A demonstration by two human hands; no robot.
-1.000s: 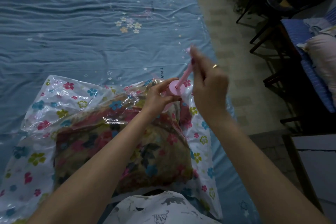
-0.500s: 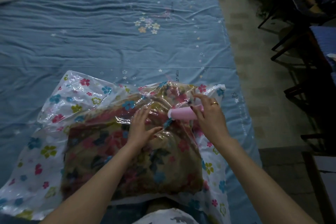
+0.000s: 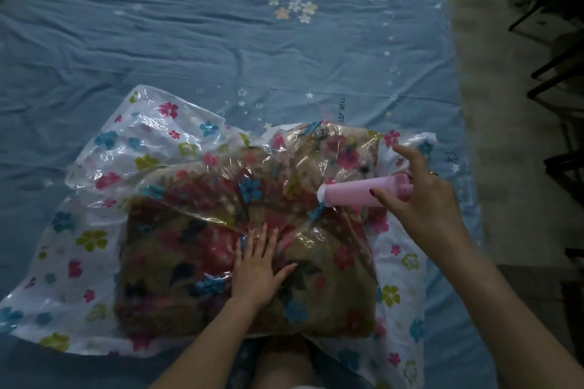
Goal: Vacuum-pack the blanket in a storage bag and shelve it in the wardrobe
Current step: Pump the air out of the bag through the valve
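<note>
Two hands are at work on the bed, and nearest me my left hand (image 3: 256,268) lies flat, fingers straight and spread, pressing down on the storage bag (image 3: 104,167) over the folded blanket (image 3: 196,278) inside it. Just beyond and to the right, my right hand (image 3: 423,199) has its grip curled round the rear end of the pink hand pump (image 3: 357,194), forefinger raised off it; the pump lies nearly level, its white nose against the plastic where I judge the valve sits, though the valve itself is hidden. So the blanket is already bagged, and the film clings in creases over the bundle, which suggests some air is out; the loose flowered margin at the far left looks slack, so I judge more pumping is needed. Whether the bag's mouth is sealed I cannot tell. Capping the valve and shelving the pack in the wardrobe are left. Farther off, the blue bedsheet (image 3: 189,41) stretches away in wrinkles.
</note>
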